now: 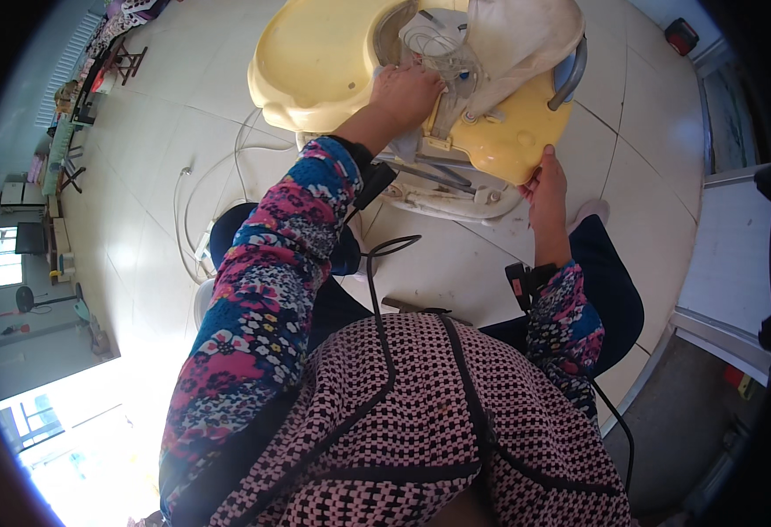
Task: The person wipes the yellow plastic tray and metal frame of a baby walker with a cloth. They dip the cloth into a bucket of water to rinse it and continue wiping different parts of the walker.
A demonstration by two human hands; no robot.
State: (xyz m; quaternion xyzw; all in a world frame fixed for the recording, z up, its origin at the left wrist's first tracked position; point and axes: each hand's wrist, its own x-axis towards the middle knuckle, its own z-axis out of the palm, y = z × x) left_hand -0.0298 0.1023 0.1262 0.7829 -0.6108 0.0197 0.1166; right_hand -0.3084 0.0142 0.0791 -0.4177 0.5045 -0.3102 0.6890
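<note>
In front of me stands a child's seat of yellow plastic with a broad tray (313,59) on its left side. My left hand (408,95) is over the seat's opening with its fingers curled down, beside a clear bag (448,109) and a coil of thin clear tubing or wire (435,43). Whether those fingers grip anything is hidden. My right hand (549,181) holds the front right corner of the yellow body (517,141) between thumb and fingers. A pale fabric backrest (523,39) rises from the seat. Below is a whitish base (458,197) with grey metal tubes.
A pale cable (187,197) loops over the tiled floor to a power strip (204,247) by my left knee. A black cord (372,277) runs up my left side. At right stands a white panel (724,257); a red and black object (682,36) lies farther off.
</note>
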